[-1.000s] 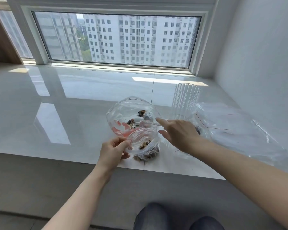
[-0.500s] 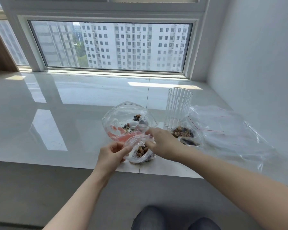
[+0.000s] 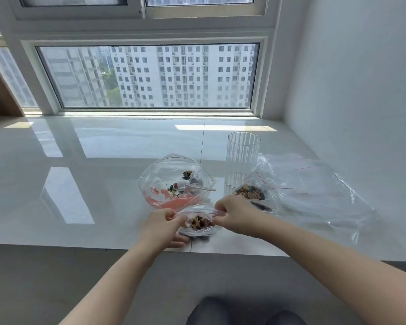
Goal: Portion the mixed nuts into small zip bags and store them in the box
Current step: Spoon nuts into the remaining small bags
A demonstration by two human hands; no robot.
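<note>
A small clear zip bag [image 3: 198, 225] with mixed nuts inside sits near the front edge of the white sill. My left hand [image 3: 161, 227] pinches the left end of its top strip and my right hand [image 3: 234, 213] pinches the right end, stretching the strip between them. Behind it lies a large clear bag [image 3: 174, 181] with red print, holding a few loose nuts and a pale spoon [image 3: 202, 188]. A second small bag of nuts [image 3: 252, 193] lies to the right, just beyond my right hand.
A ribbed clear cup [image 3: 243, 158] stands upright behind the right-hand bag. A pile of empty clear zip bags [image 3: 314, 191] spreads toward the right wall [image 3: 361, 90]. The glossy sill [image 3: 80, 172] stretches left, with the window [image 3: 148, 76] behind. My knees show below.
My right hand moved from the spoon in the large bag to the small bag's top. Both hands now pinch the strip and pull it flat. The camera tilted up.
</note>
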